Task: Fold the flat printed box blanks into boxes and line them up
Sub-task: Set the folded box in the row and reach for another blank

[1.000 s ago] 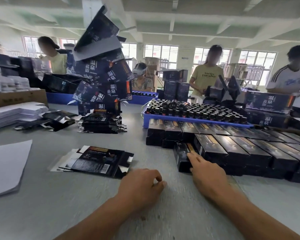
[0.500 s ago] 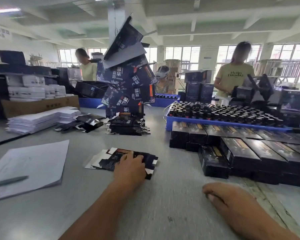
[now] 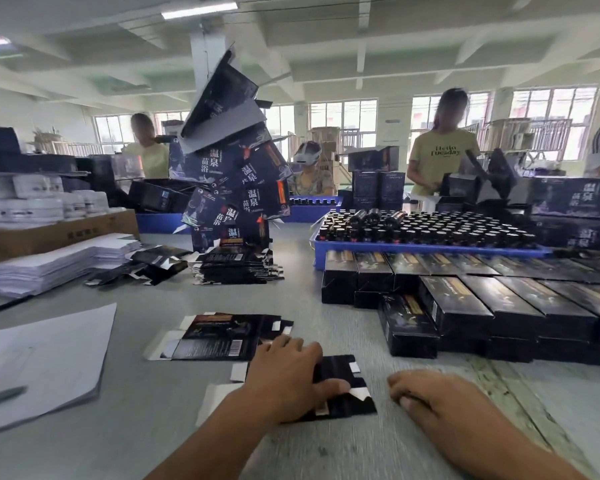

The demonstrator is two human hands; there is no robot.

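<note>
Pressing flat-fingered, the left hand pins a blank near the finished boxes; right hand, loosely curled, holds nothing; it might skid.

We read "Hello Tuesday" on a yellow shirt behind the blue tray. Left of the tray, tall stacked boxes say "温泉苗浴".

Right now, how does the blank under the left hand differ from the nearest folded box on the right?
1. The blank lies flat on the table; the box stands up as a closed block.
2. The blank shows white flaps at its edges; the box shows only dark faces.
3. The left hand rests on the blank; no hand touches the box, and the right hand rests on the table.
Both are dark printed card.
</note>
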